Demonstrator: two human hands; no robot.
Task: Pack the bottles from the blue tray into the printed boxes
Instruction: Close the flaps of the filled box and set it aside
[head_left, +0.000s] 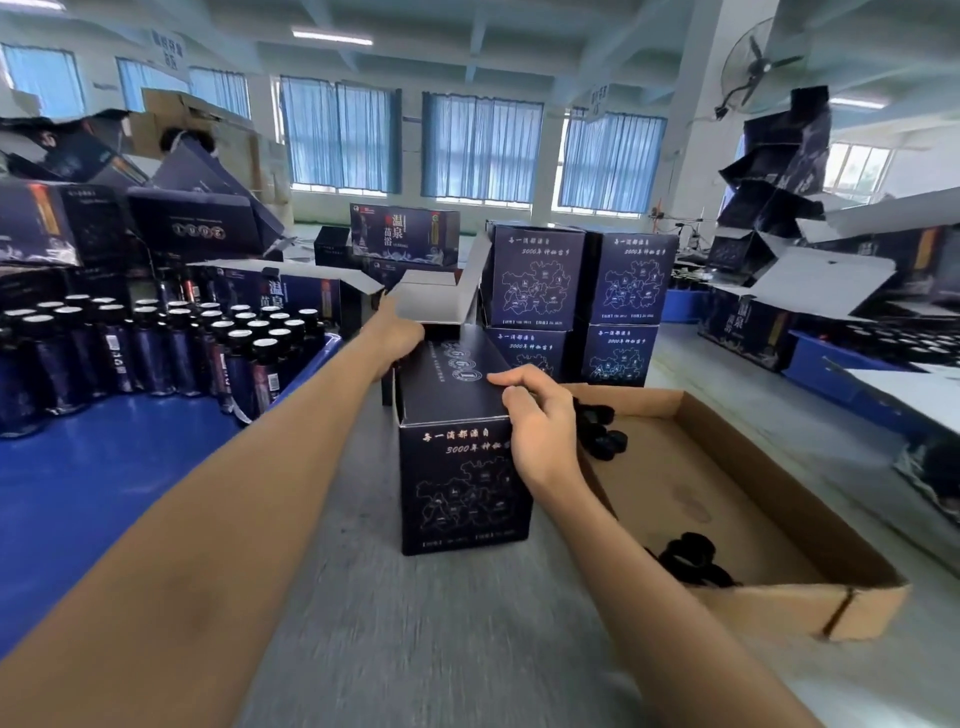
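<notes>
Because its top panel is lying flat, the dark navy printed cardboard box is hiding its contents, and motion blur is smearing the grey table under it. It is standing mid-table between the blue plastic tray of dark capped bottles and a shallow brown cardboard tray. Its long axis is running away from the person, with the map-printed end facing them. The left hand is pressing against the far left top corner beside a raised white flap; its fingers are tucking out of sight, so the grip is unclear. The right hand is curling over the near right top edge, one finger lying on the panel.
</notes>
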